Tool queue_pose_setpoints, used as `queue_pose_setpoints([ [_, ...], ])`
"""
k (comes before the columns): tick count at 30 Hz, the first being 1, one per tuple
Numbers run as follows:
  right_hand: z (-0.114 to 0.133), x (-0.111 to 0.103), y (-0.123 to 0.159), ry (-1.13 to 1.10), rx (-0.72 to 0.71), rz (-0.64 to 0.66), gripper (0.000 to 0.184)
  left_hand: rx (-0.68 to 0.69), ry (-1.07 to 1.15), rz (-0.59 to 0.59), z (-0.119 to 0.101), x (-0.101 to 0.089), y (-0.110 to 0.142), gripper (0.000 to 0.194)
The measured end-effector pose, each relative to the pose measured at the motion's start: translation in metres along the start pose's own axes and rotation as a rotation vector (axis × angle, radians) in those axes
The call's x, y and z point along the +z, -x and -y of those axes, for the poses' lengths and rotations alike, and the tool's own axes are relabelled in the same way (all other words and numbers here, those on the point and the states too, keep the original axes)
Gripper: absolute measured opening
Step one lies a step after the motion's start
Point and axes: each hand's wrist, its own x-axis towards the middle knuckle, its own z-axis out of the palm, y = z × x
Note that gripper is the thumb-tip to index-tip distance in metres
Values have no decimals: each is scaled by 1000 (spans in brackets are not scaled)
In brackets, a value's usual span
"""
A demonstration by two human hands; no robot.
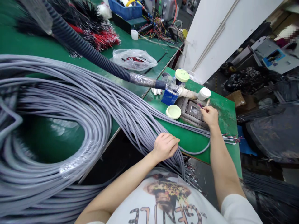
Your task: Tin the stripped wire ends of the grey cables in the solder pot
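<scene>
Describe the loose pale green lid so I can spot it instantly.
On the small green bench, find the square metal recess. Just left of it lies a pale green lid, flat on the bench, unlike its twin capping a jar.

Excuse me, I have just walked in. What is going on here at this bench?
A person stands at a green workbench with a large coil of grey cables lying across it. Their left hand holds a bunch of the grey cables near the bench edge. Their right hand pinches a thin wire just above a square metal tray. A black corrugated hose runs over the cables toward that tray.
</scene>
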Motion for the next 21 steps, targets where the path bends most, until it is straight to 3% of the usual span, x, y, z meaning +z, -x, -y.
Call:
queue_pose_setpoints([
  [4,41,-6,5,-183,-154,42,24,-11,-25,17,1,1,2,18],
  [9,85,12,8,-185,-249,136,20,-17,-3,37,3,2,3,20],
  [16,100,34,5,-39,-292,220,22,2,-18,26,2,2,1,19],
  [21,104,32,5,-12,-298,233,22,17,-27,20,3,2,1,19],
])
